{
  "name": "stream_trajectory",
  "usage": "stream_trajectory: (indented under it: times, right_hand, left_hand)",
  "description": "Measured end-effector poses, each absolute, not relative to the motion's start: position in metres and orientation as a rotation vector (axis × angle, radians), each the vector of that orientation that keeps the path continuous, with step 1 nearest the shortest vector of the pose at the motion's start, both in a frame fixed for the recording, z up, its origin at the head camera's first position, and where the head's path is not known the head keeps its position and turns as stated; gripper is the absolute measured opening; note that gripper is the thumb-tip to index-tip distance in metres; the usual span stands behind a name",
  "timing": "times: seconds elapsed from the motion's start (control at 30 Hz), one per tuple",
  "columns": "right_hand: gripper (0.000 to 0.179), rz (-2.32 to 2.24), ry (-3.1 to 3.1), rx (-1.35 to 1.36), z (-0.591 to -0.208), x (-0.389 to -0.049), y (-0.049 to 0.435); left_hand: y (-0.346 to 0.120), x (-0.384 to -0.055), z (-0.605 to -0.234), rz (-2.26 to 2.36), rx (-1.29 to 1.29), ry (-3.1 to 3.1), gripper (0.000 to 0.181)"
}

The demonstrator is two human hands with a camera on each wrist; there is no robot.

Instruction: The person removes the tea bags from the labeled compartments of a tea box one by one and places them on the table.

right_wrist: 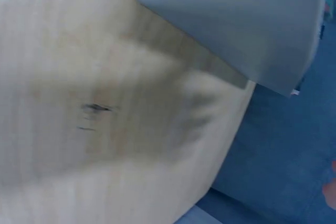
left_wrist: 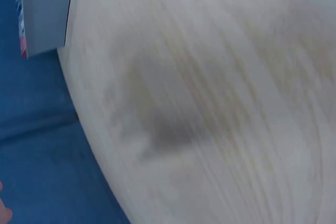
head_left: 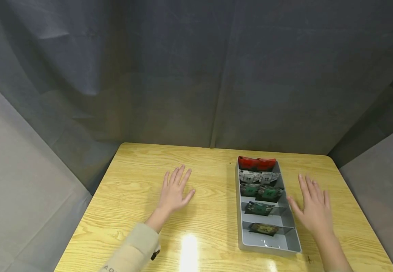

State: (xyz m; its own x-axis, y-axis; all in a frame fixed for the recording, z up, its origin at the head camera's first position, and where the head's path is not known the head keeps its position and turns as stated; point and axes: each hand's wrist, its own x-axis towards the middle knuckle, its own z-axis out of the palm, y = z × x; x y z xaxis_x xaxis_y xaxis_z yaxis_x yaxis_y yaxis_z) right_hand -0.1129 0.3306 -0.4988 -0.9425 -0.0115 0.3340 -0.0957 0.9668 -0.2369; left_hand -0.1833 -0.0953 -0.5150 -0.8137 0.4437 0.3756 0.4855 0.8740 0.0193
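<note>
A long grey divided tray (head_left: 239, 223) stands right of the middle of the wooden table. Small flat packets stand in its compartments: red packets (head_left: 257, 164) at the back, then white packets (head_left: 251, 176), green packets (head_left: 269, 193), one dark green packet (head_left: 259, 208) and a yellowish packet (head_left: 263, 229) at the front. My left hand (head_left: 174, 193) is left of the tray with fingers straight and spread, holding nothing. On the tray's right side my right hand (head_left: 313, 209) is also spread, its thumb near the tray's edge. In the right wrist view the tray's outer wall (right_wrist: 231, 19) shows close by.
The wooden table (head_left: 132, 189) has rounded far corners. Dark grey cloth (head_left: 169, 75) hangs behind it, and lighter panels (head_left: 16, 181) stand at both sides. A dark mark (right_wrist: 97, 107) shows on the tabletop in the right wrist view.
</note>
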Motion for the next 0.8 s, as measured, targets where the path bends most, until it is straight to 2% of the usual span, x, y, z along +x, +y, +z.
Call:
stream_trajectory:
  times: [0.8]
  right_hand:
    - [0.070, 0.422, -2.848, 0.032, -0.548, -0.064, 0.335]
  left_hand:
    - [0.012, -0.145, -0.547, -0.082, -1.185, -2.670, 0.057]
